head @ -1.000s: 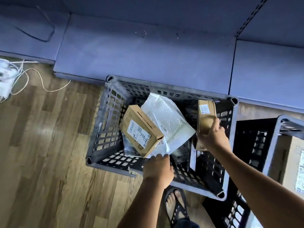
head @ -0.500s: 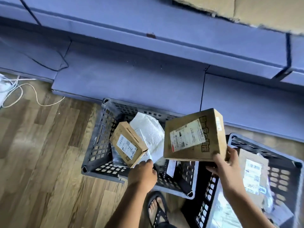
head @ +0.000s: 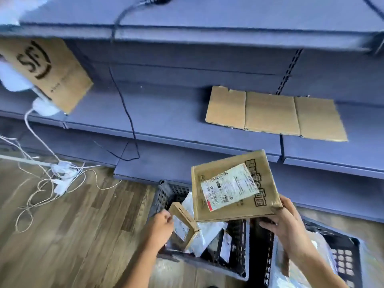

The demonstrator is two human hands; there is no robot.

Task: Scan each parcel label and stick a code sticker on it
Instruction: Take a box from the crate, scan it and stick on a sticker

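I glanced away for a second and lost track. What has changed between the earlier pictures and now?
The right hand lifted the flat cardboard parcel up out of the grey crate and turned it, so its label now faces the camera; it grips the near right corner. The left hand stayed at the crate beside the small box, and the white mailers remain inside.

cardboard box, upper-left shelf: logo "SF" | shipping label on held parcel: print blurred, unreadable | parcel's block characters: illegible
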